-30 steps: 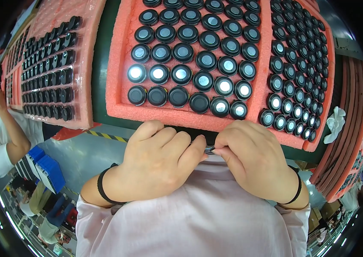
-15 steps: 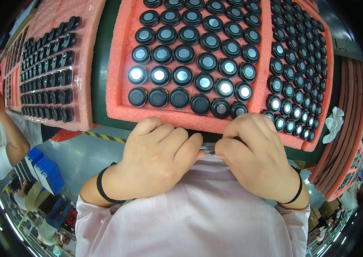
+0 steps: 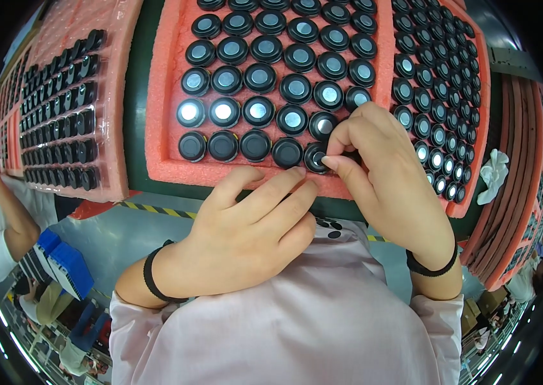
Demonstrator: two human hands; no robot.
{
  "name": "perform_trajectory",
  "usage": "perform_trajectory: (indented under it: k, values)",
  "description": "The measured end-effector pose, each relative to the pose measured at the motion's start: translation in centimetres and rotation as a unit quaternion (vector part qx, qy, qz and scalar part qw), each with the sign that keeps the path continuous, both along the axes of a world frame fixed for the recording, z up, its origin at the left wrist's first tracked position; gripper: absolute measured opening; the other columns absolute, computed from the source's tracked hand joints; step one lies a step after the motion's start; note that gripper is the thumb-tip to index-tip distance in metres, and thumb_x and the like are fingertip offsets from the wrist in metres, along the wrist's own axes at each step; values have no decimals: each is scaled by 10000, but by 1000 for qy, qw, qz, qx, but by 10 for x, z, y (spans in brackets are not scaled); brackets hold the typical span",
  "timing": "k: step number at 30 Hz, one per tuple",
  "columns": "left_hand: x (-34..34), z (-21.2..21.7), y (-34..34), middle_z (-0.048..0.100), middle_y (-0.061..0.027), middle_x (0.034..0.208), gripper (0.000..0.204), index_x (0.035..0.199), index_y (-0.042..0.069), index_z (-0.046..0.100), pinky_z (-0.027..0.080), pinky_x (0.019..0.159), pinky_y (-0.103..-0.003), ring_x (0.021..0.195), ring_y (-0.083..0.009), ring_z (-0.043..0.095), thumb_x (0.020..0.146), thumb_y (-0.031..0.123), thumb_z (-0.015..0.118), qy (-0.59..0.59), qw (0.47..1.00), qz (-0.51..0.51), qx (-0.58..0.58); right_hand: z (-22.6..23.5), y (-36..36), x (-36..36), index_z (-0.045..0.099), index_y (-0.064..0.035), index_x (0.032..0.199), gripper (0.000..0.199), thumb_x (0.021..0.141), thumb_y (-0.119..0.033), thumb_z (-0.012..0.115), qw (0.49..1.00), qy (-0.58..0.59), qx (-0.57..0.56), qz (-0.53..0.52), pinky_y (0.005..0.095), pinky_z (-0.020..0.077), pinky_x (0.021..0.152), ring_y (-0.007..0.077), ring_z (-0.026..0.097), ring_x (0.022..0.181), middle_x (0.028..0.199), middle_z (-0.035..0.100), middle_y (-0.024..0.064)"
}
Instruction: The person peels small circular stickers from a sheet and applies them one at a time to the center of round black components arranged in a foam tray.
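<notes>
My right hand (image 3: 380, 170) reaches over the near edge of the pink foam tray (image 3: 213, 173). Its thumb and forefinger are pinched together at a round black part (image 3: 315, 157) in the nearest row; whatever lies between the fingertips is too small to make out. My left hand (image 3: 252, 224) is lower, in front of the tray, back up, with two fingertips near the rim. From under its forefinger sticks out a thin sheet with black round dots (image 3: 330, 228); the thumb is hidden. Most parts carry a silver disc, while several in the nearest row have plain dark tops.
Left of the tray, another pink foam tray (image 3: 114, 109) holds black parts under clear plastic. Stacked foam trays (image 3: 515, 147) and a crumpled white cloth (image 3: 494, 176) lie on the right. A person (image 3: 2, 218) works at far left, near blue bins (image 3: 66, 260).
My right hand has risen from beside the left hand to the tray's nearest row. My left hand has stretched its fingers, and the dotted sheet shows more. The view has shifted slightly.
</notes>
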State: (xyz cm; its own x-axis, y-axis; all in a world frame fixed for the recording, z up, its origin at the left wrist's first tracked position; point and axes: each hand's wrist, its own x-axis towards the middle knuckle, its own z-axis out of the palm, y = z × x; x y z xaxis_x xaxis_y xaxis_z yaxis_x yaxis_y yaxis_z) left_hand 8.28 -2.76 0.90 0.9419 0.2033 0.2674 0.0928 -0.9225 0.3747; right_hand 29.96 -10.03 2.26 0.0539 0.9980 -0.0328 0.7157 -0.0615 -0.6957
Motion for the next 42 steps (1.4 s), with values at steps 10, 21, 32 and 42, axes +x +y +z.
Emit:
perform_trajectory:
  k: [10, 21, 32, 42]
  values:
    - [5, 0, -2, 706, -114, 1308, 164, 838, 119, 628, 472, 1045, -464, 1230, -259, 649, 803, 232, 742, 12, 1000, -5, -4, -3, 2, -1, 609, -28, 950, 120, 879, -32, 707, 1000, -28, -1, 3, 414, 438, 854, 331, 534, 920, 934, 525, 117]
    - [5, -2, -4, 704, -137, 1296, 171, 867, 115, 640, 478, 1046, -461, 1221, -275, 654, 792, 226, 748, 6, 1000, 1, -2, -7, 1, -4, 613, -36, 947, 132, 873, -47, 721, 999, -43, 18, 2, 422, 438, 854, 335, 548, 947, 953, 529, 116]
    - [5, -3, -5, 705, -144, 1279, 174, 889, 110, 641, 490, 1024, -457, 1214, -285, 664, 792, 208, 747, 6, 1000, 4, -8, -9, 1, -7, 613, -37, 946, 147, 857, -32, 730, 998, -62, 29, -5, 429, 443, 858, 339, 555, 954, 955, 534, 118]
    - [6, 3, -2, 701, -148, 1293, 195, 900, 105, 640, 495, 1018, -461, 1206, -291, 666, 808, 240, 746, 18, 1000, -5, -13, -9, -3, 0, 612, -31, 961, 190, 828, 15, 738, 987, -109, 112, -32, 423, 468, 785, 339, 573, 829, 911, 575, 117]
